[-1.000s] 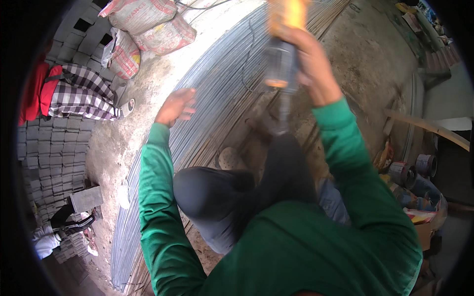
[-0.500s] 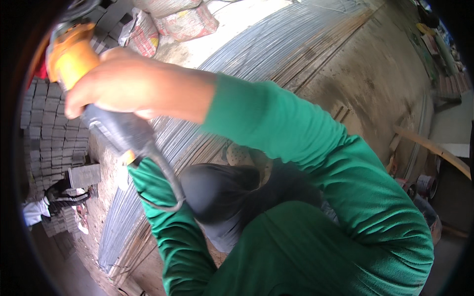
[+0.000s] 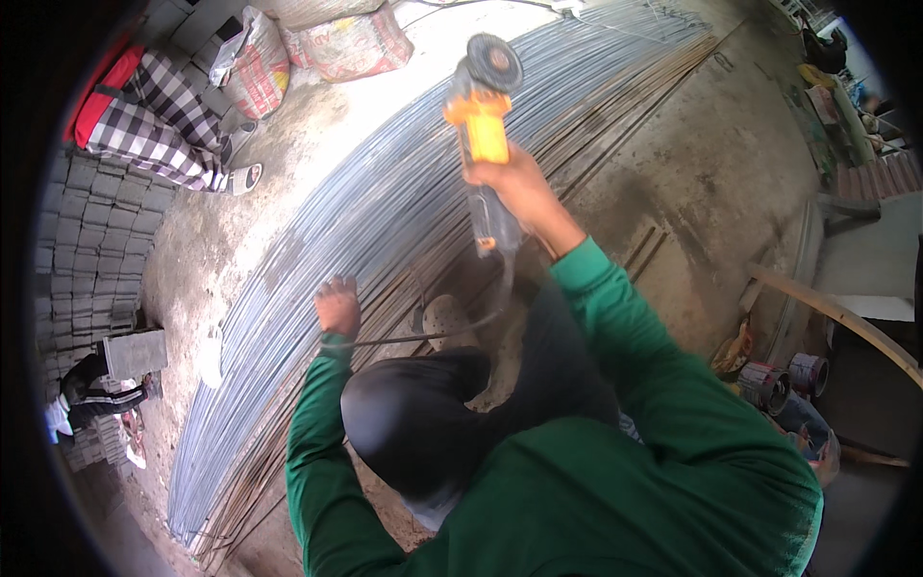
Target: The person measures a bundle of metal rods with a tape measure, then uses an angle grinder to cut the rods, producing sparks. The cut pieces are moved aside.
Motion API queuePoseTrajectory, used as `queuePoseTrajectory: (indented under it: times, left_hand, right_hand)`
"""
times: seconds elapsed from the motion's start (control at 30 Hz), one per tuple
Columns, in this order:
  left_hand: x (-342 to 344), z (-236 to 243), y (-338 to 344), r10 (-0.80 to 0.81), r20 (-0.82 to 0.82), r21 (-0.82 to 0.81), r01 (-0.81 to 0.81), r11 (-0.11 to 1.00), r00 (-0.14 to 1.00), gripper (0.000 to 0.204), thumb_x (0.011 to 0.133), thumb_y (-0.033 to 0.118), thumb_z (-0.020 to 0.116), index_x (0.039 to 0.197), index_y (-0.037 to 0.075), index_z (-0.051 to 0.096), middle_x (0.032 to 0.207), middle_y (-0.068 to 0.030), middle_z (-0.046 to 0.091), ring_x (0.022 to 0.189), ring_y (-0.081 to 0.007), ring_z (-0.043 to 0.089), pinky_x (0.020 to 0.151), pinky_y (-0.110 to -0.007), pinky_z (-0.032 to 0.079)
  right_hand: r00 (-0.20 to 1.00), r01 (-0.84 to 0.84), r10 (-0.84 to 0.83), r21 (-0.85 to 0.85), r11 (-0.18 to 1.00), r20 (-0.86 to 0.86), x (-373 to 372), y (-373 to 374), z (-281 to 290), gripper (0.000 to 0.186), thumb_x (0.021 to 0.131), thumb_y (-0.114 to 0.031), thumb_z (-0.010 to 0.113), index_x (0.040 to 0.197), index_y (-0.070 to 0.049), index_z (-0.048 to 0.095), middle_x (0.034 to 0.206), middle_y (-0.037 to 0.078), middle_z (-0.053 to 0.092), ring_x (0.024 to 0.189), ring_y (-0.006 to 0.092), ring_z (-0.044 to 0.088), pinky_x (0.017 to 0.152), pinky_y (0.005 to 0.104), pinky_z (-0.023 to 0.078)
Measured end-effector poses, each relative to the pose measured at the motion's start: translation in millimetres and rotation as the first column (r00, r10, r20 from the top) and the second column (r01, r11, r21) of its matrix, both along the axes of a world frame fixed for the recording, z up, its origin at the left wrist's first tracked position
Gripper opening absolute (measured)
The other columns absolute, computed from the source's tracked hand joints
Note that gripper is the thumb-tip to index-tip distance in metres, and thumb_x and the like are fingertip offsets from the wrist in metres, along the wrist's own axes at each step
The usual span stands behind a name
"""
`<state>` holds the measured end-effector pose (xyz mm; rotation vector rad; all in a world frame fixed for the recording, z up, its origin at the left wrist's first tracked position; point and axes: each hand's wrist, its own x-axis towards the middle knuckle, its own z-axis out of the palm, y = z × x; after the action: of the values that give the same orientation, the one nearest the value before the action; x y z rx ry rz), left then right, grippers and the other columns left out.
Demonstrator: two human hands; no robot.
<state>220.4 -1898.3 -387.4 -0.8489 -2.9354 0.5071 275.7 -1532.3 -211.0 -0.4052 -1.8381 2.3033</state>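
Yellow-black angle grinder (image 3: 487, 142) back from far left, over grey rods (image 3: 370, 202).

Toward the far left corner of the floor (image 3: 692, 183) I see red-and-white sacks (image 3: 351, 46), near a person in checkered trousers (image 3: 154, 130). I have grey blocks (image 3: 91, 255) stacked along its left edge, a wooden strip (image 3: 835, 313) and round cans (image 3: 762, 385) by its right.
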Motion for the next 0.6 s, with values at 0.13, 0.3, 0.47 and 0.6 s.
queuePoseTrajectory:
  times: [0.13,0.3,0.47,0.6]
  left_hand:
    - [-10.2,-26.6,-17.1,0.275,0.196,-0.111,-0.257,0.96,0.941,0.017,0.085,0.016,0.055,0.094,0.009,0.069,0.094,-0.0133,0.067,0.08,-0.0326,0.067,0.065,-0.046,0.053]
    - [-77.4,27.0,-63.4,0.604,0.015,0.078,-0.604,0.794,0.797,0.036,0.096,0.028,0.044,0.084,0.005,0.069,0.081,-0.0153,0.071,0.071,-0.0317,0.07,0.061,-0.043,0.057]
    - [-172.4,165.1,-185.0,0.436,-0.604,0.114,-0.469,0.876,0.668,0.034,0.093,0.03,0.048,0.07,0.012,0.066,0.062,-0.0117,0.066,0.054,-0.0288,0.067,0.046,-0.043,0.053]
    - [-181.5,296.1,-270.0,0.249,-0.69,-0.174,-0.489,0.855,0.679,0.021,0.091,0.023,0.052,0.083,0.007,0.063,0.082,-0.0096,0.069,0.073,-0.0241,0.069,0.06,-0.036,0.056]
  right_hand:
    - [0.998,0.023,-0.021,-0.038,0.999,0.057,29.0,10.9,-49.9,0.024,0.072,-0.012,0.068,0.092,-0.003,0.058,0.079,0.002,0.059,0.071,0.0107,0.056,0.065,0.0276,0.046]
    - [0.996,0.065,-0.05,-0.206,0.976,0.075,32.8,3.6,-56.2,0.032,0.075,-0.01,0.067,0.105,-0.004,0.056,0.087,0.001,0.057,0.079,0.0113,0.056,0.071,0.0279,0.047]
    - [0.993,-0.058,0.002,-0.482,0.874,-0.115,-21.3,-60.0,-10.4,0.031,0.072,-0.005,0.068,0.099,-0.005,0.053,0.087,0.003,0.055,0.08,0.0149,0.057,0.07,0.0318,0.049]
    - [0.947,-0.249,0.127,-0.425,0.87,-0.296,-56.6,-115.5,35.3,0.03,0.071,-0.002,0.066,0.098,-0.003,0.053,0.086,0.004,0.056,0.078,0.0146,0.057,0.07,0.0296,0.049]
